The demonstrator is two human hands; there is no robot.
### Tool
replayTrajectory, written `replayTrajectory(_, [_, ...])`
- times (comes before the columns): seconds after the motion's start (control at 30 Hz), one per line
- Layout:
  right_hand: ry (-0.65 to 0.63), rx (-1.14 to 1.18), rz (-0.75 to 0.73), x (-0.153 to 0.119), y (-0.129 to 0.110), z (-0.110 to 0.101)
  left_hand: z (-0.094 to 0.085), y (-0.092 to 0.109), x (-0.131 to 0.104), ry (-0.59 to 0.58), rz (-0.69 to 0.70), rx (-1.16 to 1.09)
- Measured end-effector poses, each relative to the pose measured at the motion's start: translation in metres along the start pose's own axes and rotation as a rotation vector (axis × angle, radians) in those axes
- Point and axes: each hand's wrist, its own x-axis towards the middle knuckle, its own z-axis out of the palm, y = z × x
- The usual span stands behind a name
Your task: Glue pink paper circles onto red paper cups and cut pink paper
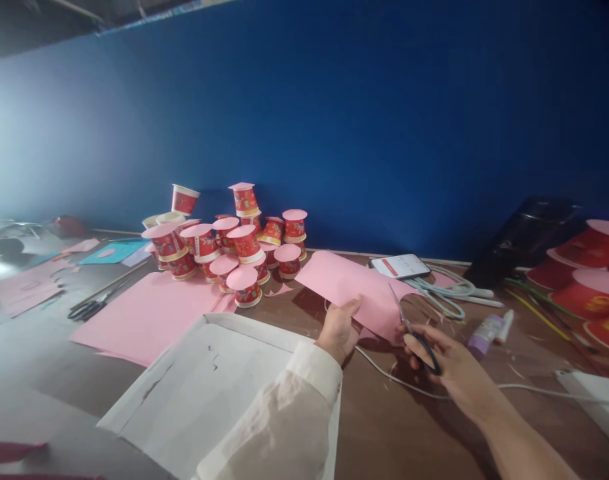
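Observation:
A sheet of pink paper [357,283] is held up above the brown table, pinched along its lower edge by my left hand [340,330]. My right hand [437,353] grips black-handled scissors [420,347], with fingers around the handles. The scissor blades point up and lie against the right part of the sheet; whether they are fully closed is hard to tell. Behind the sheet, to the left, stand stacked red paper cups [247,247], many topped with pink discs. A stack of pink paper [149,313] lies left of the cups, on the table.
An open white box lid [194,393] sits under my left forearm. A phone [400,266], coiled cable [444,290], purple glue stick [485,335] and black bottle [522,240] are at the right. More red cups [589,280] stand far right. Another pair of scissors [92,307] lies left.

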Motion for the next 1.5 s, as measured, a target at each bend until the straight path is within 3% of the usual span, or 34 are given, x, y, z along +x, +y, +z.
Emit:
replayTrajectory(0.73, [-0.025, -0.105, -0.041, 0.004, 0.006, -0.009, -0.005, 0.005, 0.005, 0.003, -0.02, 0.077])
replayTrajectory(1.5, [-0.062, -0.164, -0.062, 0.001, 0.0, -0.013, -0.012, 0.016, 0.01, 0.0, 0.048, 0.2])
